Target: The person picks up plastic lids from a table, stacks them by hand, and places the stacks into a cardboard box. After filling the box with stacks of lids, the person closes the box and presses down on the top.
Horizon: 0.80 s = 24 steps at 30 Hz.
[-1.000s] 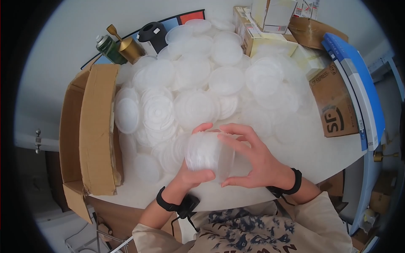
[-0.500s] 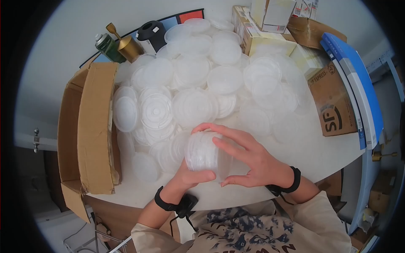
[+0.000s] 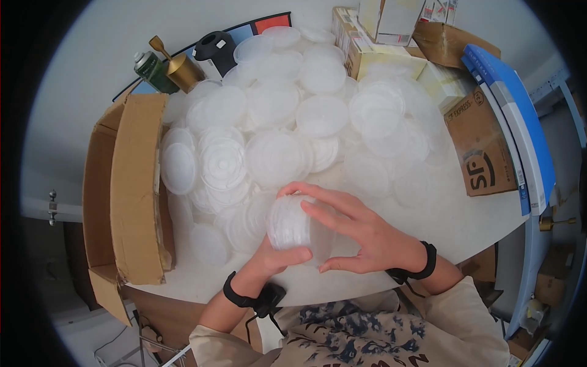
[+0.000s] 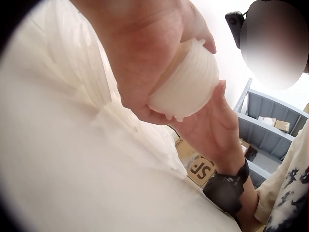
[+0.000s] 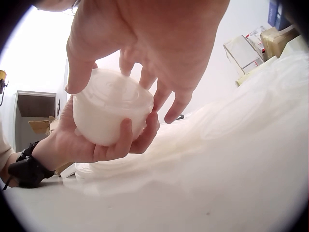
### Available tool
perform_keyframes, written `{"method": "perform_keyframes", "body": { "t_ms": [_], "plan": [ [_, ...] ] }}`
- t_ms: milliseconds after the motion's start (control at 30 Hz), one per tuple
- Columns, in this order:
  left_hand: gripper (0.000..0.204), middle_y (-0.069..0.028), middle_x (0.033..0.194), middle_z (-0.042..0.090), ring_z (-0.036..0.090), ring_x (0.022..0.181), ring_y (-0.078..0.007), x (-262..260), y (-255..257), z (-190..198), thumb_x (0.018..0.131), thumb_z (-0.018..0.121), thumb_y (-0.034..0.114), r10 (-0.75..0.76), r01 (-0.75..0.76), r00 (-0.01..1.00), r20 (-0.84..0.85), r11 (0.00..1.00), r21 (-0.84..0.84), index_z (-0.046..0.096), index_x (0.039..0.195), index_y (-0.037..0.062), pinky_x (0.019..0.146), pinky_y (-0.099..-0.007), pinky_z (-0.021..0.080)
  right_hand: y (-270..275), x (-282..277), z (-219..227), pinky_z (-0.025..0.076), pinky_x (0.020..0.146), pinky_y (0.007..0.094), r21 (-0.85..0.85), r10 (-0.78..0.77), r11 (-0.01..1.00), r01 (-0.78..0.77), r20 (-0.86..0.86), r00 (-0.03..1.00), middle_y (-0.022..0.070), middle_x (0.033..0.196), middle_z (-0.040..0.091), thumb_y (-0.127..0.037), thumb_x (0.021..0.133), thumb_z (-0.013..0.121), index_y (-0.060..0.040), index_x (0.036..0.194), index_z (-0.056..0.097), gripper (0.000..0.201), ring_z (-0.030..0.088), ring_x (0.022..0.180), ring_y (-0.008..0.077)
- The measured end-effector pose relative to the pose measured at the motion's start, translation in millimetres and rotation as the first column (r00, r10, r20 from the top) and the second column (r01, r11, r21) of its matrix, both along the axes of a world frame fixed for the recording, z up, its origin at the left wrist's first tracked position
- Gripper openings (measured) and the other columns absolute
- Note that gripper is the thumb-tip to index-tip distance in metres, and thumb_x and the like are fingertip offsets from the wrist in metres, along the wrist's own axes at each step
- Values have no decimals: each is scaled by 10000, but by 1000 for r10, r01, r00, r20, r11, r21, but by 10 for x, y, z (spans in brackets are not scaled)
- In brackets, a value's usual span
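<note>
A stack of round translucent plastic lids (image 3: 288, 225) is held on its side between both hands, above the table's near part. My left hand (image 3: 269, 260) grips the stack from the left, its thumb along the near side; in the right wrist view its fingers (image 5: 124, 137) wrap under and around the lids. My right hand (image 3: 372, 240) curves round the stack's right end, long fingers over the far side and thumb at the near rim. In the right wrist view, the flat end lid (image 5: 118, 89) faces the right palm. Many loose lids (image 3: 278, 158) lie heaped beyond the hands.
An open cardboard box (image 3: 139, 189) stands at the left. Behind the heap are a green spray can (image 3: 154, 72), a brass-coloured pot (image 3: 183, 72) and a black object (image 3: 214, 49). Boxes (image 3: 388, 64), an SF carton (image 3: 481, 147) and blue-and-white binders (image 3: 516, 116) line the right.
My right hand's fingers have slid left over the far side of the stack, and its end lids sit closer in. The left hand keeps its grip.
</note>
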<state>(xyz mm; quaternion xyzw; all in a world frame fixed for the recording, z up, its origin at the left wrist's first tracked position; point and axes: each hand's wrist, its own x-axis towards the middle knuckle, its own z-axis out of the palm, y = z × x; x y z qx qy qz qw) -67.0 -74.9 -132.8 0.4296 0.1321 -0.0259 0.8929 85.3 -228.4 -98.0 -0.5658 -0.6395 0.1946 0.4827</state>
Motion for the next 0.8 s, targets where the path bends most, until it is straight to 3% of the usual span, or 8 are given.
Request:
{"method": "perform_keyframes", "body": {
  "t_ms": [300,533,800],
  "plan": [
    [1058,-85,1305,457,498,1222,-242,55,-7,70,671,809,249,19,-17,997,68,999,-27,129,1475,146,950,-404,482,-14,-1,-12,353,1067,456,13,-32,999,31,84,996,175,1531,314,-272,710,801,-106,1480,377,895,403,1348,345],
    [1077,-87,1310,471,500,1231,-249,70,-1,98,633,830,267,49,-48,998,28,998,-49,175,1480,148,974,-417,472,-8,1,-17,347,1069,457,33,-43,999,40,80,996,181,1530,305,-275,731,793,-102,1484,367,883,398,1345,350],
    [1113,-89,1368,468,497,1261,-266,118,-8,197,588,844,328,133,-125,987,92,988,-85,220,1488,134,1024,-435,462,-71,113,144,338,1076,457,-37,-119,992,121,36,992,183,1491,318,-326,663,854,-56,1473,349,992,358,1336,367]
  ]
}}
